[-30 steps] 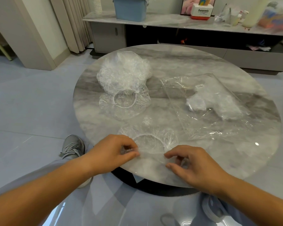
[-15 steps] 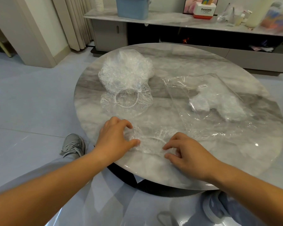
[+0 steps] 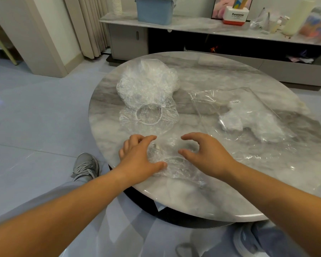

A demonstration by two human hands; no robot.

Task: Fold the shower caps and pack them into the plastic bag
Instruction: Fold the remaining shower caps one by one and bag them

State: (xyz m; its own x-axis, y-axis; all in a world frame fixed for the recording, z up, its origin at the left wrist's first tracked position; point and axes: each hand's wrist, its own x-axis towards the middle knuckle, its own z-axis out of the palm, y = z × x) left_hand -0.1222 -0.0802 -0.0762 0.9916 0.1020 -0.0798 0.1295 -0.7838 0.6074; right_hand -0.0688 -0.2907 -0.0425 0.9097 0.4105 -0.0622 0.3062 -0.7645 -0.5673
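Watching through the head camera, I see both hands over a crumpled clear shower cap (image 3: 176,165) that lies at the near edge of the round marble table (image 3: 211,71). My left hand (image 3: 137,156) sits on the cap's left side, its fingers curled over the bunched film and its thumb pressed down on the film towards the near edge, so it grips the cap. My right hand (image 3: 207,154) is above the cap's right side with fingers curved and spread and thumb and forefinger well apart. It holds nothing, and I cannot tell whether its fingertips touch the film.

Towards the table's left edge, beyond my left hand, a second cap (image 3: 130,118) lies flat with its white elastic ring facing up. A loose pile of caps (image 3: 146,86) rises just behind it, touching or overlapping its far side.

On the right half of the table the plastic bag (image 3: 208,102) lies flat, transparent, with a small white label (image 3: 235,102) near its far end. Inside it I make out two whitish bundles of folded caps (image 3: 230,121), one beside the other. The bag's near corner reaches close to my right hand, though I cannot tell if they touch.
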